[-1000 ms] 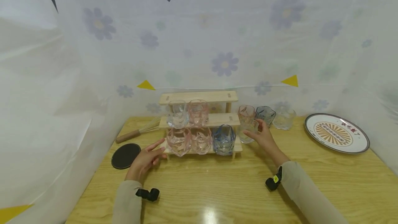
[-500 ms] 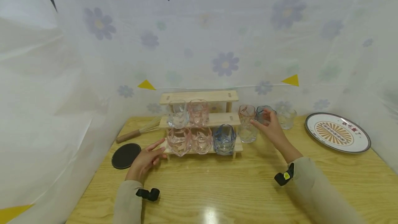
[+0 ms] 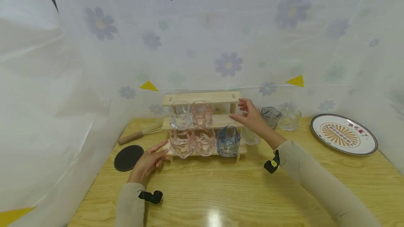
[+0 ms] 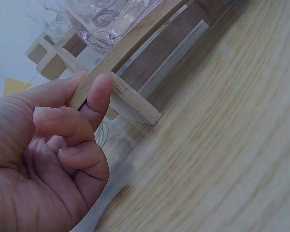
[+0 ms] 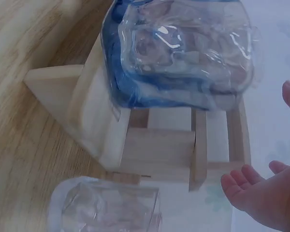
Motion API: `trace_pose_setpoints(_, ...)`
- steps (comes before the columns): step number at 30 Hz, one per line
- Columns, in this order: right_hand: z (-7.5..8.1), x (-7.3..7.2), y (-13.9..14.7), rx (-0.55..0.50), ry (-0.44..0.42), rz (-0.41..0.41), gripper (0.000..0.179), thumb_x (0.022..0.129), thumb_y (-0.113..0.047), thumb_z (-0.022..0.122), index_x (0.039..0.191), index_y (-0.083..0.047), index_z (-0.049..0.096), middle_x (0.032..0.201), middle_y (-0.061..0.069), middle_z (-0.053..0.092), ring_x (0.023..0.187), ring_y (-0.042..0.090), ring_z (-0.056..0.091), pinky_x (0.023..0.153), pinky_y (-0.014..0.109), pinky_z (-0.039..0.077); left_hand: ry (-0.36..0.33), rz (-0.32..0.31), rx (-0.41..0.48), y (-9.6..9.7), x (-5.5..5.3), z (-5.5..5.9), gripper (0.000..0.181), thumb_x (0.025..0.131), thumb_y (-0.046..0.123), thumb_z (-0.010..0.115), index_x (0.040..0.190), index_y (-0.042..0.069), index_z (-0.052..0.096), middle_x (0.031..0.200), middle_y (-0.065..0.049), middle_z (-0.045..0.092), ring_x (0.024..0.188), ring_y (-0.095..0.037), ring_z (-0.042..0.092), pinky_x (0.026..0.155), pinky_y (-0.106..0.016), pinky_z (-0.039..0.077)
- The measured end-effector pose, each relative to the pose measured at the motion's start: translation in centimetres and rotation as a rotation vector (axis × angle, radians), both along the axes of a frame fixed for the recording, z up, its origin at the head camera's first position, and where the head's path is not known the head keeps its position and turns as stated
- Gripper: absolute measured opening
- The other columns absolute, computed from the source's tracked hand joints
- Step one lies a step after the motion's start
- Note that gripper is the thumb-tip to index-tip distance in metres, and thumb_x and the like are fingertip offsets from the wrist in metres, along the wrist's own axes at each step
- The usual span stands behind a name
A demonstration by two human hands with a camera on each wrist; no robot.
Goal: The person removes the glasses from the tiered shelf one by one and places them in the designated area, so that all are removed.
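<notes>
A three-tier wooden rack (image 3: 202, 97) stands on the table near the back. My left hand (image 3: 149, 162) pinches the left end of its lowest board (image 4: 94, 79) between thumb and index finger. On that board are two pink glasses (image 3: 181, 143) and a blue glass (image 3: 228, 142). The middle tier carries a clear glass (image 3: 181, 118) and another pink glass (image 3: 202, 115). My right hand (image 3: 254, 116) is raised by the rack's right end, fingers spread, holding nothing. It partly hides a pink glass and a clear glass (image 3: 251, 136) beside the rack.
Right of the rack stand a blue-grey glass (image 3: 270, 116) and a clear glass (image 3: 289, 120). Farther right lies a white patterned plate (image 3: 344, 134). A whisk (image 3: 135, 136) and a round black mat (image 3: 128, 157) lie on the left. White sheeting surrounds the table.
My right hand leaves the clear glass beside the rack, draws back to the right, then moves left and up to the rack's right end. My left hand stays in place.
</notes>
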State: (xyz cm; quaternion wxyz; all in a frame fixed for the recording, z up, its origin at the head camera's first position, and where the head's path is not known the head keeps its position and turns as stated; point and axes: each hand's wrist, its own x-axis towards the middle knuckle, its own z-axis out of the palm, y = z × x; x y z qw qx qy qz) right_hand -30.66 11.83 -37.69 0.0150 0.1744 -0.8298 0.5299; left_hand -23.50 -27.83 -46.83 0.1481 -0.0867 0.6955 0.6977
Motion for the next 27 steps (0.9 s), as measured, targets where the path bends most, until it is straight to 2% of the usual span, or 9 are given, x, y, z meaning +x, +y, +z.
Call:
trace_pose_setpoints(5,0.3,-0.9,-2.2,0.069,-0.044,0.083,0.091,0.085,-0.045,0.069,0.151,-0.011,0.015,0.144,0.021,0.030,0.132,0.038,0.030,0.103,0.055,0.031,0.000,-0.004,0.002,0.0,0.1,-0.2,0.057,0.089,0.025,0.067,0.143,0.025,0.045,0.078,-0.007,0.071,0.042,-0.003,0.039,0.043,-0.019,0.035)
trace_pose_setpoints(10,0.8,-1.7,-3.9,0.152,-0.091,0.132,0.096,0.083,-0.055,0.065,0.152,-0.015,0.011,0.144,0.018,0.032,0.132,0.034,0.032,0.103,0.053,0.032,0.003,-0.003,0.011,-0.1,0.2,-0.1,0.059,0.089,0.024,0.068,0.143,0.025,0.045,0.079,-0.008,0.071,0.042,-0.004,0.038,0.043,-0.019,0.034)
trace_pose_setpoints(16,1.2,-2.0,-5.7,0.153,-0.177,0.231,0.097,0.085,-0.053,0.064,0.153,-0.020,0.003,0.147,0.019,0.028,0.133,0.035,0.031,0.101,0.054,0.034,-0.001,-0.008,0.008,-0.2,0.3,0.1,0.059,0.089,0.026,0.067,0.144,0.026,0.043,0.080,-0.008,0.071,0.042,-0.004,0.038,0.042,-0.019,0.034)
trace_pose_setpoints(20,1.7,-1.8,-6.9,0.163,-0.169,0.262,0.097,0.086,-0.049,0.065,0.153,-0.019,0.002,0.147,0.019,0.029,0.134,0.035,0.031,0.103,0.053,0.033,-0.002,-0.013,0.014,-0.1,0.1,0.2,0.059,0.090,0.025,0.067,0.144,0.026,0.043,0.079,-0.007,0.071,0.042,-0.003,0.039,0.042,-0.018,0.034)
trace_pose_setpoints(27,1.5,-2.1,-8.5,0.144,-0.130,0.253,0.096,0.086,-0.048,0.066,0.153,-0.016,0.006,0.145,0.020,0.030,0.129,0.033,0.037,0.099,0.051,0.038,-0.001,0.002,0.024,0.0,-0.2,0.1,0.057,0.090,0.022,0.066,0.143,0.024,0.045,0.077,-0.007,0.071,0.042,-0.004,0.038,0.043,-0.019,0.034)
